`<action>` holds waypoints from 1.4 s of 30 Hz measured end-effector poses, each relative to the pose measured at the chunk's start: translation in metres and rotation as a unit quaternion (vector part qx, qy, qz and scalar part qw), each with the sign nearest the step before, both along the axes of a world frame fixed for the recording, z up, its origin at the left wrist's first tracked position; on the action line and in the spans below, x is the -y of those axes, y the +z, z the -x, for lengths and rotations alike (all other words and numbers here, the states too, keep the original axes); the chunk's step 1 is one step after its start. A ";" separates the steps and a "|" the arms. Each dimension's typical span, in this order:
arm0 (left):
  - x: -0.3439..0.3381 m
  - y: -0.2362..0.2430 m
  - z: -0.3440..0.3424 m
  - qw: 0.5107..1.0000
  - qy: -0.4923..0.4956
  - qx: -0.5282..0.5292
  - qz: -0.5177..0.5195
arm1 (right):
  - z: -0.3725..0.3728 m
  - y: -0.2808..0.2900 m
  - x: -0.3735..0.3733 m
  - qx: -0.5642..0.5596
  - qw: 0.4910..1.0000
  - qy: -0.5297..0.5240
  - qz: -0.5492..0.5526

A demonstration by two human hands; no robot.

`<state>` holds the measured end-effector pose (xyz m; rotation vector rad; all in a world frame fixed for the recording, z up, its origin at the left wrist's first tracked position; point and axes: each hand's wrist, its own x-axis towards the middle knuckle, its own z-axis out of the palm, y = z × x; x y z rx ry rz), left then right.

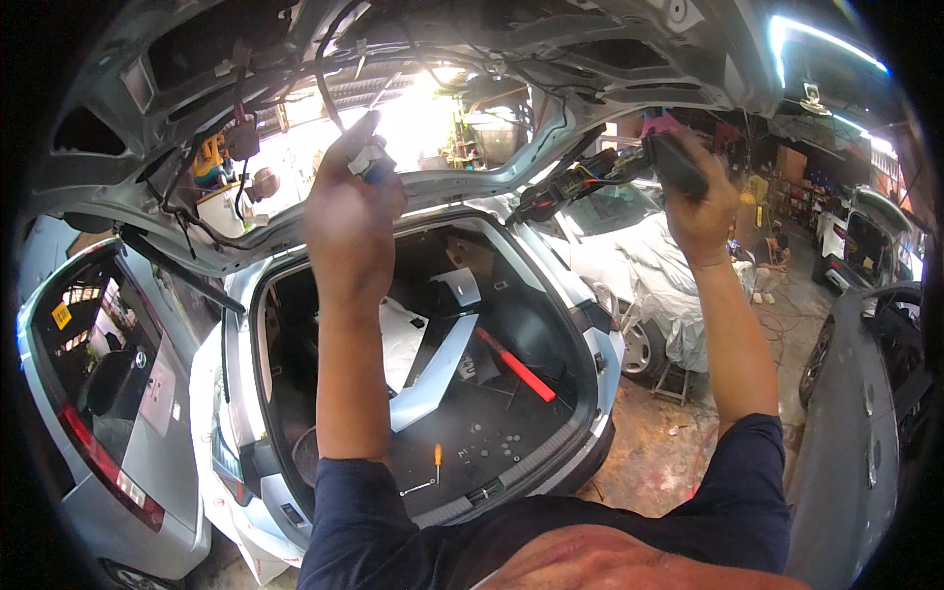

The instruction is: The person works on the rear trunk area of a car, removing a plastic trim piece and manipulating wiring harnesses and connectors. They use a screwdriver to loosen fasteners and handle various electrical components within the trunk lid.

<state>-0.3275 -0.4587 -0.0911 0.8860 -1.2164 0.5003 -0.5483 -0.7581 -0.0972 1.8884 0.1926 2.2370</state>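
My left hand (356,211) is raised under the open tailgate (551,93), its fingers closed on a small white plastic piece (368,161). A dark cable (323,74) runs down from the tailgate toward that hand. Raised on the right, my right hand (704,208) wraps around a dark, rounded, box-shaped part (677,165). Just left of it, below the tailgate's edge, hangs a black assembly (560,195) with coloured wires (602,175). Whether the box-shaped part is joined to that assembly I cannot tell.
In the open boot below lie light-blue trim panels (438,379), a red bar (516,366), an orange-handled screwdriver (438,456), a wrench (417,488) and several small fasteners (506,444). Cars stand close by: silver (147,393) left, grey (846,423) right, one under a cover (659,270).
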 end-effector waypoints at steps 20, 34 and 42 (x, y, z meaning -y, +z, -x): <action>-0.016 0.002 0.020 0.924 -0.369 -0.104 -0.015 | 0.022 -0.009 -0.052 -0.102 0.992 -0.002 -0.070; -0.082 0.032 0.015 0.987 0.033 0.020 0.159 | 0.031 -0.037 -0.030 -0.118 0.991 0.031 -0.059; -0.093 0.049 0.023 0.996 -0.045 0.028 0.071 | 0.024 -0.040 -0.021 -0.122 0.990 0.032 -0.060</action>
